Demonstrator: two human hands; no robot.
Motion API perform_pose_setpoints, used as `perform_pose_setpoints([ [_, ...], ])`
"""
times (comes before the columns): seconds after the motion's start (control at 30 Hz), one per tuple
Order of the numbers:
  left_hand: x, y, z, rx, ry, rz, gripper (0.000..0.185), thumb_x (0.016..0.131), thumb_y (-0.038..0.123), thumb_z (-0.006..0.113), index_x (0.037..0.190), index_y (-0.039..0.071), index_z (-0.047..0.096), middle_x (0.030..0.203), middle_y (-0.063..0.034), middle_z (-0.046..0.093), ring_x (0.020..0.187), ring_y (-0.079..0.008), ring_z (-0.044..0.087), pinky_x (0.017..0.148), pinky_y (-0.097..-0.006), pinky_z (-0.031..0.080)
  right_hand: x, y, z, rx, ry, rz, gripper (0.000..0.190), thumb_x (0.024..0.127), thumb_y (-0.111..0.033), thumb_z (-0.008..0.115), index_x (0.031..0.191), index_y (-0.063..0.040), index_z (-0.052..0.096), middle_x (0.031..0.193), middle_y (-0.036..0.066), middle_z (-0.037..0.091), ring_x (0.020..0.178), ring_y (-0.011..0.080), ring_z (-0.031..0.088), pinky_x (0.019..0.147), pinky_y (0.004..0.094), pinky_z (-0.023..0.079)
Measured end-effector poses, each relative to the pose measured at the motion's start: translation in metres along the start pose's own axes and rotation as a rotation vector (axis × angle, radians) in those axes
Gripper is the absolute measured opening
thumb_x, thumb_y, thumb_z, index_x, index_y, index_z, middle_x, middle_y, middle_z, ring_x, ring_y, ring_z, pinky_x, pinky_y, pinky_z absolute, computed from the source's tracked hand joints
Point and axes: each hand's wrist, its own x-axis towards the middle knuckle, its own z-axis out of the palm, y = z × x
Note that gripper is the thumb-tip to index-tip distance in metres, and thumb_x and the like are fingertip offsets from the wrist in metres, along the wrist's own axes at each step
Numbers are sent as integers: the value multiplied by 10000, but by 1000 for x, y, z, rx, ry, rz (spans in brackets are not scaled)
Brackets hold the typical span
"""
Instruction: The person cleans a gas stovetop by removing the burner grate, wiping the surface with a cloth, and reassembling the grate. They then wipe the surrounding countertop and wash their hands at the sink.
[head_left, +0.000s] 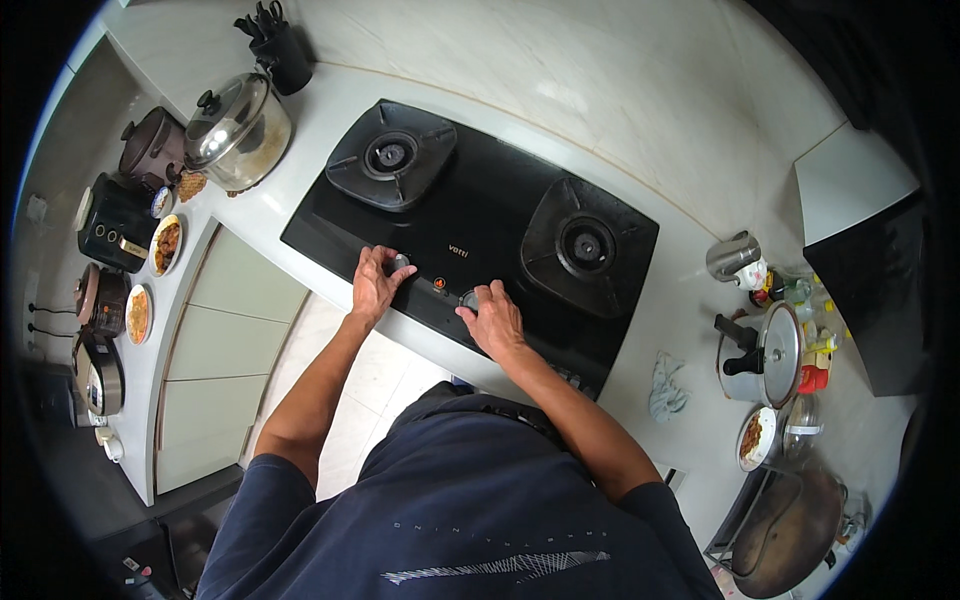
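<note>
A black glass Vatti gas hob (495, 199) is set into the white counter before me, with two burners under black cast pan supports. My left hand (373, 283) has its thumb and fingers around the left control knob (400, 262) at the hob's front edge. Around the right control knob (469, 301) are the thumb and fingers of my right hand (495, 321). Between the knobs glows a small orange-red indicator (439, 283). Neither the left burner (391, 154) nor the right burner (584, 244) shows a visible flame or carries a pan.
Left of the hob stands a lidded steel pot (244, 142), near a black knife holder (281, 60). Dishes of food (165, 246) and an air fryer (116, 221) line the left counter. On the right are a crumpled cloth (667, 386), a pressure cooker (757, 352) and a wok (791, 525).
</note>
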Motion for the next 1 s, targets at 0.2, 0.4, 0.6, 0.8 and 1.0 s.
perform_pose_setpoints([
  [0.2, -7, 2, -2, -24, -3, -27, 542, 840, 245, 955, 1257, 16, 693, 1108, -138, 610, 961, -290, 671, 890, -416, 597, -8, -5, -1, 34, 66, 40, 491, 901, -288, 879, 1226, 24, 685, 1169, 219, 600, 1039, 426, 700, 861, 498, 602],
  [0.4, -13, -2, 1, -86, 24, 12, 618, 863, 229, 941, 1386, 53, 663, 1147, -130, 584, 956, -264, 653, 885, -391, 593, -3, 2, 1, 84, 21, 27, 505, 877, -252, 898, 1243, 39, 705, 1180, 207, 598, 1045, 420, 691, 885, 484, 597],
  [0.6, -16, -16, 4, -150, 29, -8, 641, 873, 224, 935, 1424, 65, 648, 1139, -106, 573, 899, -206, 615, 839, -354, 576, 1, 7, -4, 106, -12, -23, 521, 860, -216, 905, 1272, 45, 720, 1204, 189, 611, 1057, 406, 694, 904, 480, 592],
  [0.8, -15, -17, 3, -193, 18, -63, 604, 887, 224, 925, 1403, 64, 656, 1117, -97, 587, 879, -188, 611, 817, -349, 568, 2, 7, -9, 104, -57, -32, 518, 866, -207, 895, 1291, 35, 724, 1231, 172, 621, 1094, 390, 695, 943, 471, 585],
  [1.0, -12, -17, 2, -157, -7, -29, 574, 897, 239, 916, 1381, 54, 671, 1108, -96, 599, 881, -191, 613, 824, -352, 566, 0, 10, -11, 142, -80, -24, 522, 878, -206, 888, 1334, -11, 724, 1255, 161, 615, 1136, 381, 680, 975, 464, 576],
])
